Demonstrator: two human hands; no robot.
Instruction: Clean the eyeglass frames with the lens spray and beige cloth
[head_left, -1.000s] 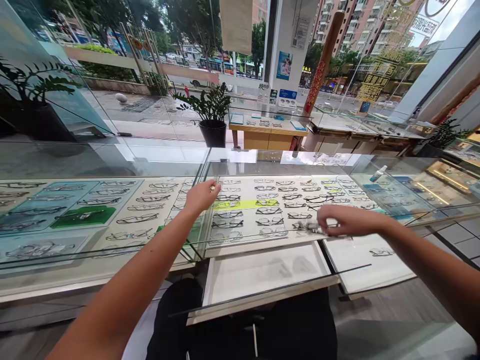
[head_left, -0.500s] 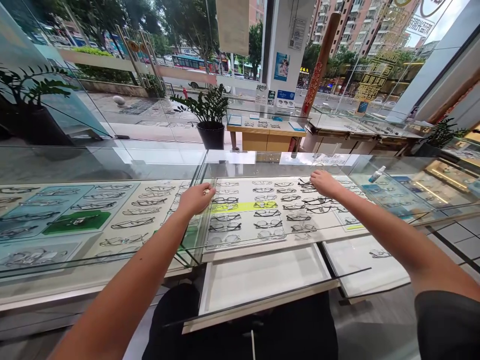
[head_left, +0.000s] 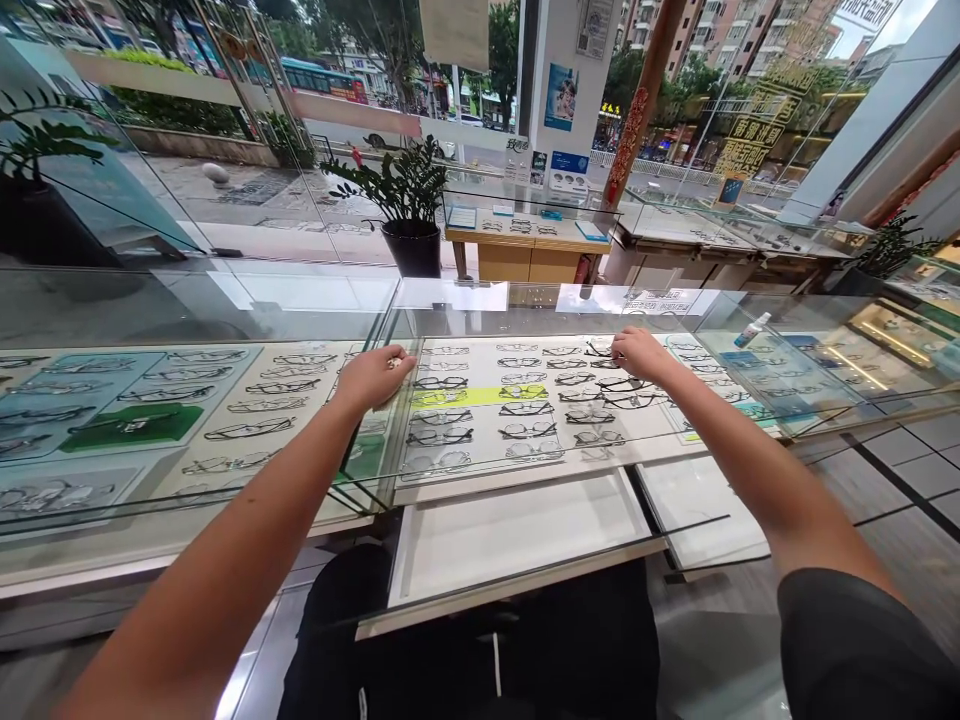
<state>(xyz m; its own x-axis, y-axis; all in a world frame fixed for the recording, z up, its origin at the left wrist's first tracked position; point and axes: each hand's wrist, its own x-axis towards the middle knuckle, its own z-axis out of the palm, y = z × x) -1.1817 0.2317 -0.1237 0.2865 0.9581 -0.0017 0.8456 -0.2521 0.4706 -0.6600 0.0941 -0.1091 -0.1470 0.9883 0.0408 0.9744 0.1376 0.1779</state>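
My left hand (head_left: 375,378) is closed at the left side of the glass display case, over its top edge. A small pale thing shows between thumb and finger, too small to name. Toward the back right of the case, my right hand (head_left: 639,354) pinches a pair of dark-framed eyeglasses (head_left: 598,348), whose frame sticks out to the left of the fingers. Below it lie more black eyeglasses (head_left: 628,394). Rows of eyeglasses (head_left: 527,430) spread across the white display board between my hands, with a yellow-green strip (head_left: 484,397) crossing them.
An open white drawer (head_left: 517,535) juts out in front of my body. Glass panes (head_left: 367,440) divide the case from the left one, where a green tray (head_left: 135,426) lies. A spray bottle (head_left: 752,330) stands on the right. Beyond are a potted plant (head_left: 411,245) and a wooden display table (head_left: 529,262).
The view has tilted down and shifted slightly, so the scene sits higher and a little left. Both hands stay in about the same places over the case.
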